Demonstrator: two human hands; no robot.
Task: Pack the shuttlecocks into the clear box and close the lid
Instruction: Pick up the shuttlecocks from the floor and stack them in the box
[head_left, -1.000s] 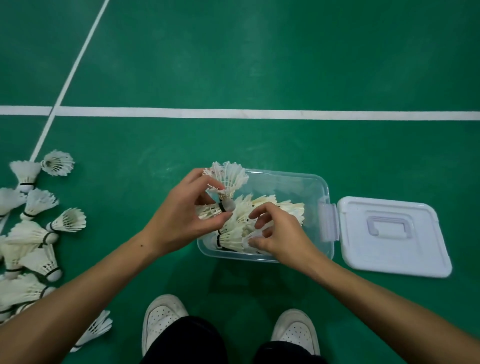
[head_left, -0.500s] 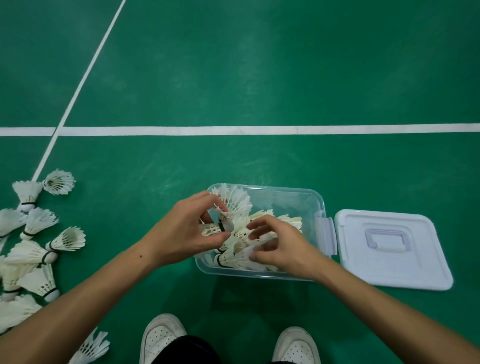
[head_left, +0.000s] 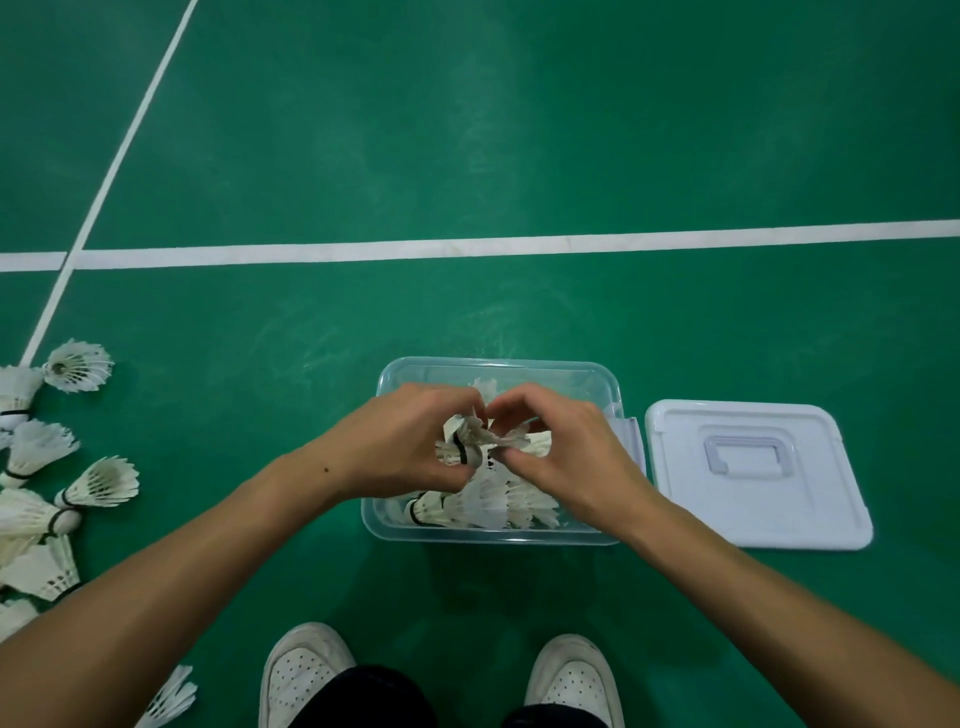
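The packing is looking partly done, by my reading: the clear box (head_left: 498, 532) is sitting open on the green court floor (head_left: 467, 130) with a loose heap of white shuttlecocks (head_left: 498, 501) already lying inside, while its white lid (head_left: 753, 475) is resting flat on the floor just beside the box's right end, handle up, so closing is not yet done. A good many loose shuttlecocks (head_left: 101, 480) are lying scattered on the floor well to the left, so a fair share of the collecting appears to be remaining. Both hands are working over the box opening: the left hand (head_left: 400, 449) is curling its fingers around a feathered shuttlecock with a black band (head_left: 460, 448), and the right hand (head_left: 566, 447) is pinching the same crumpled bundle of feathers from the other side, fingertips of the two hands nearly meeting; whether each is gripping a separate shuttlecock I cannot tell. Compared with a second ago, the hands are sitting closer together and lower in the box, the shuttlecock that the left hand was holding up above the rim is now being pressed down among the others, and the right hand is moving up from the near pile to meet it. The person's white shoes (head_left: 306, 670) are showing below.
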